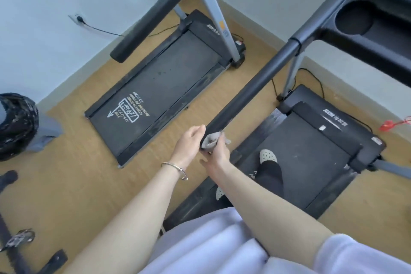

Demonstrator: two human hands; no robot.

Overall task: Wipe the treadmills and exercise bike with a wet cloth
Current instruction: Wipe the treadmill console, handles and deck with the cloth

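A person stands on the black running belt of the nearer treadmill (311,158), on the right of the scene, one foot in a pale perforated clog (268,156) planted on the belt. That treadmill's long black foam-covered handrail (258,87) slopes down from the far right toward the near centre, and both hands meet at its lower end.

The right hand (219,153) grips a small grey wet cloth (211,139), its fingers curled round the cloth and pressing it against the end of the handrail; a corner of the cloth sticks out to the right of the fingers. The left hand (189,140) sits just left of the cloth, its fingers curled round the tip of the handrail, touching the rail beside the cloth. A thin silver bangle (175,168) circles the left wrist.

A second black treadmill (160,87) lies farther off and to the left on the light wooden floor (77,173), with white printed lettering and an arrow at the near end of its belt, grey metal uprights and its own black foam handrail (153,15) overhead. Black power cords run from both machines toward the pale wall (44,40). At the near left edge, black parts of an exercise bike (15,242) show, including a metal pedal. A small red clip (389,125) lies on the floor at the far right.
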